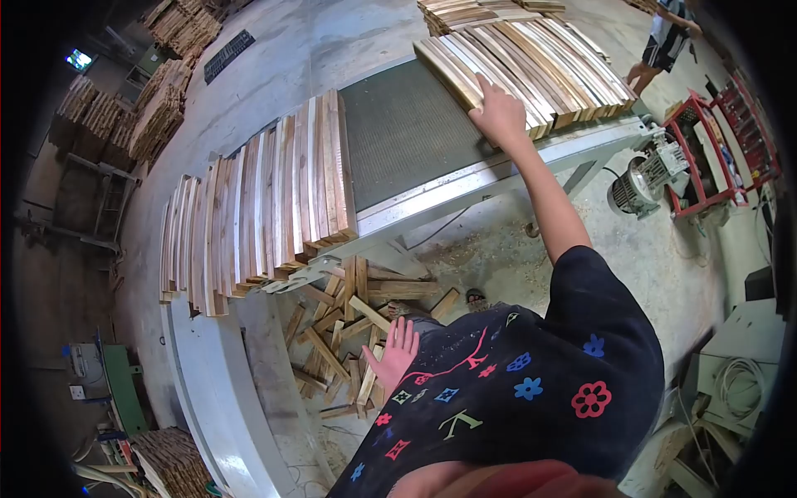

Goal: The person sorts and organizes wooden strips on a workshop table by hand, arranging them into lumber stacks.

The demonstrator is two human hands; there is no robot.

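Note:
My right hand (501, 114) reaches to the near end of a row of wooden strips (544, 66) on the right of the belt. Its index finger is stretched out, and the hand rests against the leftmost strips without visibly wrapping round one; the undersides of the fingers are hidden. My left hand (397, 353) hangs low by my body with its fingers spread, holding nothing. Across the dark belt (407, 133), a second row of wooden strips (266, 199) stands packed side by side, with some ends jutting past the metal frame (432, 202).
Offcuts (332, 349) lie in a loose heap on the floor below the frame. A motor (633, 189) and a red rack (706, 158) stand at the right. Another person (667, 37) is at the upper right. Stacked timber (162, 108) lines the upper left.

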